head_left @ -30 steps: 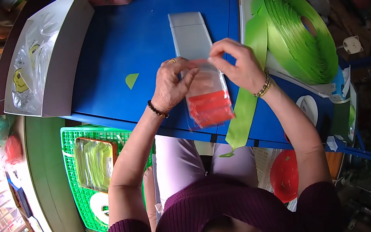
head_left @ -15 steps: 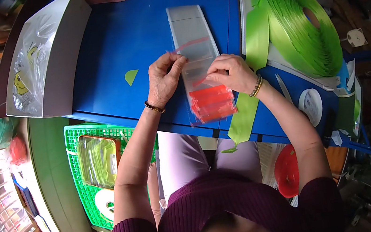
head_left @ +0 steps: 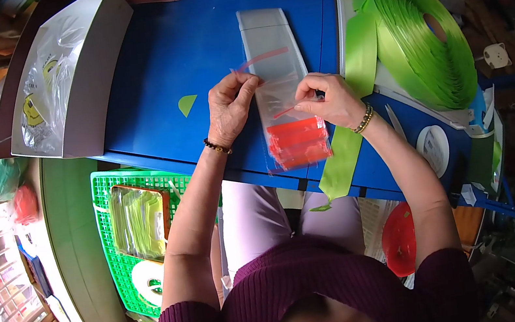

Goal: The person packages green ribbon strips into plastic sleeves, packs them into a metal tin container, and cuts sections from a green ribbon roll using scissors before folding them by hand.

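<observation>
My left hand (head_left: 230,105) is closed in a pinch on the left edge of a clear plastic bag (head_left: 279,91), which has a pink-red strip (head_left: 268,56) near its far end. My right hand (head_left: 333,103) pinches at another thin red strip (head_left: 285,111) on the near side of this bag. Under both hands lies a stack of clear plastic bags (head_left: 263,23) with bright red ends (head_left: 298,142) toward me. A green ribbon (head_left: 339,166) runs beneath my right wrist, its pointed end hanging over the table edge.
A large green ribbon roll (head_left: 415,40) stands at the right, near scissors (head_left: 395,122) and a white round spool (head_left: 432,148). A white box (head_left: 86,86) of plastic packets stands left on the blue table (head_left: 152,64), with a green scrap (head_left: 187,105) nearby. Below is a green basket (head_left: 111,241).
The clear bag appears slightly more spread between my hands. My right hand has shifted a little to the right, and the whole view has moved slightly.
</observation>
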### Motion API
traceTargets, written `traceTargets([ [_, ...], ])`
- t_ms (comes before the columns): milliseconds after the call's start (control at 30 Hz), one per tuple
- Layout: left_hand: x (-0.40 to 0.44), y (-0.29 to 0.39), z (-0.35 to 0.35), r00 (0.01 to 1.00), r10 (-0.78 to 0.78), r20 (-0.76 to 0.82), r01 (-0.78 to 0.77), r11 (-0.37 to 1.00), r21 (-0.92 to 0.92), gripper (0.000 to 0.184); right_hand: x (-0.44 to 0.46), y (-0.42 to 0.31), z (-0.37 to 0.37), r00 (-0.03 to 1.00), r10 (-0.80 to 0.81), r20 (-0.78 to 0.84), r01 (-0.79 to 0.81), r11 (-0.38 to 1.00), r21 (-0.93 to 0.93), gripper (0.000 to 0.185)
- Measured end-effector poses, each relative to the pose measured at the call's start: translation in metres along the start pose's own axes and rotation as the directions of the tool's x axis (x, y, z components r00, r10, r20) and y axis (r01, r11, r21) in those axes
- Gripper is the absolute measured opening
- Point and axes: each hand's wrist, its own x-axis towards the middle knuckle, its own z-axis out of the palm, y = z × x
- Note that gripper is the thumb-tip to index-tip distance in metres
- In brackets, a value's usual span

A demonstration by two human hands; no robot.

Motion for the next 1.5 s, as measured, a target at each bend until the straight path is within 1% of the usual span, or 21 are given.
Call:
traceTargets([
  [267,0.000,0.000,-0.001,1.000,0.004,-0.009,-0.004,1.000,0.021,0.014,0.002,0.008,0.000,0.997,0.077,-0.030,-0.074,0.992,0.104,0.018],
  [400,0.001,0.000,-0.001,1.000,0.015,-0.007,-0.015,1.000,0.016,0.015,0.003,0.011,-0.006,0.989,0.145,-0.004,-0.145,0.988,0.059,0.025],
  [533,0.000,0.003,-0.002,1.000,-0.015,0.010,0.014,0.999,0.046,0.013,0.004,0.015,-0.003,0.984,0.177,-0.022,-0.170,0.969,0.181,0.029],
  [633,-0.001,0.008,0.001,0.996,0.066,0.065,-0.073,0.991,0.108,0.013,0.006,0.012,-0.003,0.986,0.163,-0.047,-0.150,0.969,0.198,0.030],
  [700,-0.002,0.009,0.004,0.994,0.068,0.087,-0.091,0.951,0.294,0.012,0.011,0.011,-0.004,0.986,0.159,-0.058,-0.145,0.971,0.191,0.030],
  [733,-0.002,0.006,0.005,0.994,0.064,0.089,-0.087,0.952,0.293,0.012,0.013,0.009,-0.005,0.984,0.174,-0.045,-0.166,0.975,0.147,0.029],
  [800,0.001,-0.002,0.007,0.978,0.200,0.061,-0.209,0.936,0.284,0.009,0.013,0.007,-0.001,0.980,0.194,-0.031,-0.190,0.976,0.102,0.029],
  [833,0.002,-0.005,0.007,0.979,0.196,0.063,-0.206,0.937,0.282,0.009,0.013,0.005,0.004,0.969,0.048,-0.243,-0.035,0.998,0.059,0.026],
  [867,0.003,-0.009,0.006,0.981,0.191,0.024,-0.189,0.935,0.300,0.008,0.011,0.005,0.007,0.894,-0.106,-0.435,0.110,0.994,-0.017,0.024],
  [900,0.003,-0.009,0.006,0.982,0.187,-0.014,-0.173,0.932,0.319,0.008,0.006,0.004,0.008,0.895,-0.103,-0.434,0.107,0.994,-0.017,0.024],
  [967,0.003,-0.010,0.007,0.983,0.181,-0.038,-0.161,0.939,0.303,0.009,-0.009,0.005,0.004,0.819,-0.251,-0.516,0.145,0.961,-0.237,0.025],
  [1000,0.002,-0.010,0.007,0.983,0.174,-0.058,-0.150,0.946,0.287,0.009,-0.017,0.007,0.004,0.874,-0.269,-0.406,0.163,0.947,-0.277,0.029],
  [1033,0.002,-0.010,0.008,0.984,0.171,-0.053,-0.149,0.947,0.286,0.009,-0.019,0.010,0.008,0.874,-0.264,-0.409,0.157,0.948,-0.277,0.029],
  [1100,0.004,-0.011,0.012,0.979,0.170,-0.114,-0.141,0.964,0.224,0.010,-0.021,0.012,0.014,0.919,-0.292,-0.265,0.170,0.899,-0.403,0.032],
  [1167,0.004,-0.012,0.012,0.979,0.172,-0.111,-0.143,0.962,0.232,0.010,-0.017,0.013,0.012,0.933,-0.283,-0.221,0.172,0.893,-0.417,0.037],
  [1233,0.004,-0.010,0.010,0.978,0.177,-0.111,-0.145,0.958,0.248,0.011,-0.011,0.014,0.012,0.952,-0.268,-0.150,0.179,0.880,-0.439,0.025],
  [1267,0.003,-0.009,0.010,0.979,0.181,-0.097,-0.152,0.958,0.244,0.010,-0.009,0.017,0.013,0.950,-0.270,-0.154,0.180,0.882,-0.436,0.025],
  [1333,0.003,-0.008,0.009,0.979,0.190,-0.077,-0.167,0.956,0.242,0.009,-0.004,0.025,0.013,0.966,-0.178,-0.185,0.116,0.946,-0.303,0.021],
  [1367,0.004,-0.008,0.007,0.979,0.200,-0.048,-0.181,0.950,0.255,0.008,-0.002,0.028,0.011,0.965,-0.180,-0.190,0.116,0.946,-0.304,0.021],
  [1433,0.003,-0.008,0.004,0.978,0.209,-0.015,-0.197,0.943,0.269,0.010,0.001,0.024,0.004,0.985,0.088,-0.146,-0.090,0.996,-0.008,0.021],
  [1500,0.002,-0.006,0.004,0.976,0.210,0.058,-0.217,0.935,0.278,0.015,0.005,0.020,-0.002,0.988,0.065,-0.141,-0.065,0.998,0.000,0.024],
])
